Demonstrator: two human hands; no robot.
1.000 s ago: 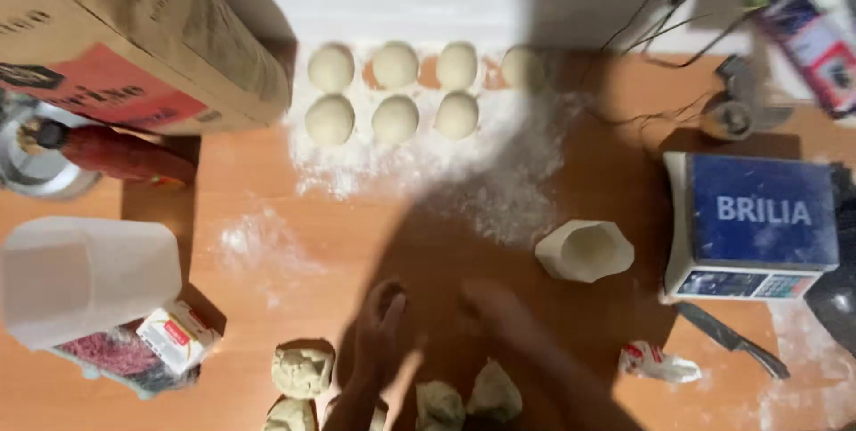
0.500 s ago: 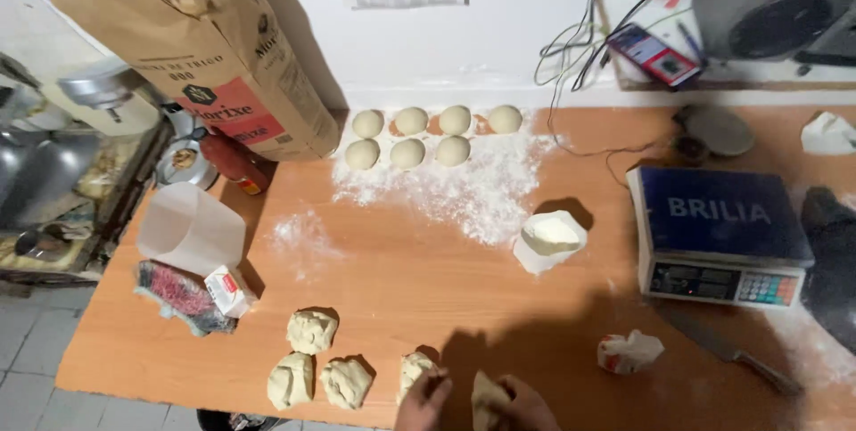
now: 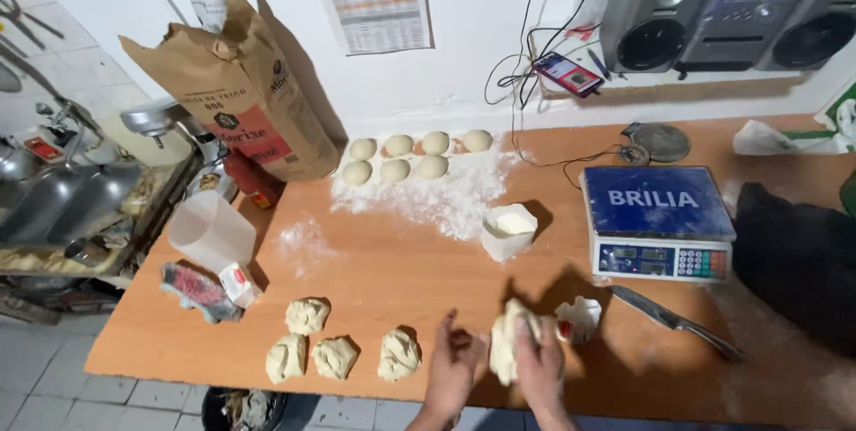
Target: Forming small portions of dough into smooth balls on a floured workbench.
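Note:
My right hand (image 3: 541, 364) grips a lump of pale dough (image 3: 510, 335) near the table's front edge. Just left of it, my left hand (image 3: 453, 369) has its fingers spread and touches the dough's side. Several rough dough pieces (image 3: 337, 353) lie in a cluster on the wooden table (image 3: 383, 266) to the left of my hands. Several smooth round dough balls (image 3: 414, 155) sit in two rows on a floured patch at the back by the wall.
A blue-topped digital scale (image 3: 660, 220) stands right of centre with a knife (image 3: 679, 322) in front of it. A white cup of flour (image 3: 508, 230), a clear plastic jug (image 3: 210, 230), a large brown flour sack (image 3: 241, 92) and a stereo (image 3: 731, 5) also surround the work area.
The view has pulled back and up, showing the whole table and wall. My hands have gathered one dough lump, and the right hand now holds it.

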